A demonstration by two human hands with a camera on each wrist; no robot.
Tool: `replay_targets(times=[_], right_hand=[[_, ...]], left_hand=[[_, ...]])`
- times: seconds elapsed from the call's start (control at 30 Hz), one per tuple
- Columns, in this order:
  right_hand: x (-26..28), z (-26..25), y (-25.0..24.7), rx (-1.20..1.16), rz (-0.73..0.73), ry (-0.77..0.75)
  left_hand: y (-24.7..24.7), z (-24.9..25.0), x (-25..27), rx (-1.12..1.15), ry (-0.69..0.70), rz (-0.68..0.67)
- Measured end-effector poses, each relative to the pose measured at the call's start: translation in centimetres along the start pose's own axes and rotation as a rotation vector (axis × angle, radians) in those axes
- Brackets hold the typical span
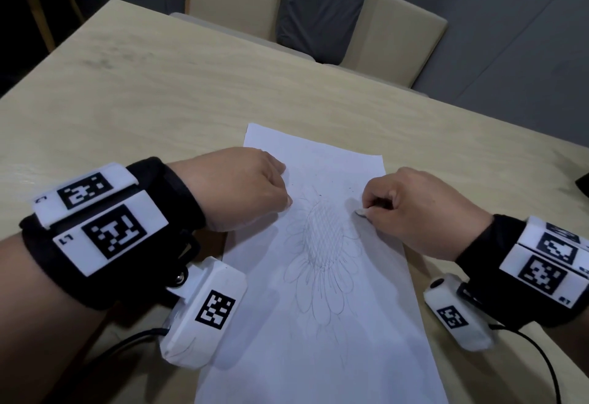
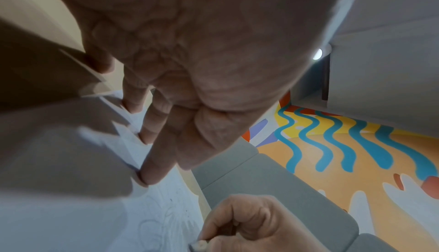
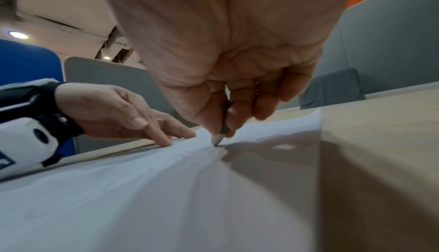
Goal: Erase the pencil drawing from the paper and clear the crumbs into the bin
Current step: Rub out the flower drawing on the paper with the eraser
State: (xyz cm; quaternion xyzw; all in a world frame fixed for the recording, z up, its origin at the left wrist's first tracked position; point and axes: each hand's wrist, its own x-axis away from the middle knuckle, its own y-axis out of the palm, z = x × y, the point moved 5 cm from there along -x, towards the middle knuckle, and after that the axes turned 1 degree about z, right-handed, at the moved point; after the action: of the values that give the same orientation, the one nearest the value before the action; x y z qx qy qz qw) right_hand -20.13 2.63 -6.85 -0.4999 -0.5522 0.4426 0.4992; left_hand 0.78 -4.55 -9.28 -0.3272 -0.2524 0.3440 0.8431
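A white sheet of paper (image 1: pixel 322 324) lies on the wooden table (image 1: pixel 159 100) with a pencil sunflower drawing (image 1: pixel 322 244) on it. My right hand (image 1: pixel 404 209) pinches a small white eraser (image 1: pixel 361 213) whose tip touches the paper at the flower's upper right; the eraser (image 3: pixel 217 139) shows pressed to the sheet in the right wrist view. My left hand (image 1: pixel 251 190) rests on the paper's upper left, its straight fingertips (image 2: pixel 145 179) pressing the sheet down. A few dark crumbs (image 1: pixel 318 194) dot the paper above the flower. No bin is in view.
Two beige chairs (image 1: pixel 392 40) and a grey cushion (image 1: pixel 318 5) stand behind the table's far edge. A dark object (image 1: pixel 583 182) peeks in at the right edge. Cables run from both wrist cameras across the near table.
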Motion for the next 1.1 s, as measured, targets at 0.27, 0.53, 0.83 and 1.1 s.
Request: replay_targets(times=[0.27,0.53,0.83,1.1], right_hand=[[0.4,0.3,-0.1,-0.011,-0.025,0.011],[0.6,0.3,0.0,0.000,-0.039,0.003],[0.9,0.3,0.0,0.012,-0.033,0.008],[1.4,-0.1,0.1,-0.005,-0.022,0.006]], left_hand=[[0.1,-0.2,-0.3,0.013,0.006,0.006],[0.2,-0.2,-0.3,0.017,0.011,0.009],[0.2,-0.2,-0.3,0.008,0.017,0.006],[0.2,-0.2,-0.4,0.017,0.019,-0.004]])
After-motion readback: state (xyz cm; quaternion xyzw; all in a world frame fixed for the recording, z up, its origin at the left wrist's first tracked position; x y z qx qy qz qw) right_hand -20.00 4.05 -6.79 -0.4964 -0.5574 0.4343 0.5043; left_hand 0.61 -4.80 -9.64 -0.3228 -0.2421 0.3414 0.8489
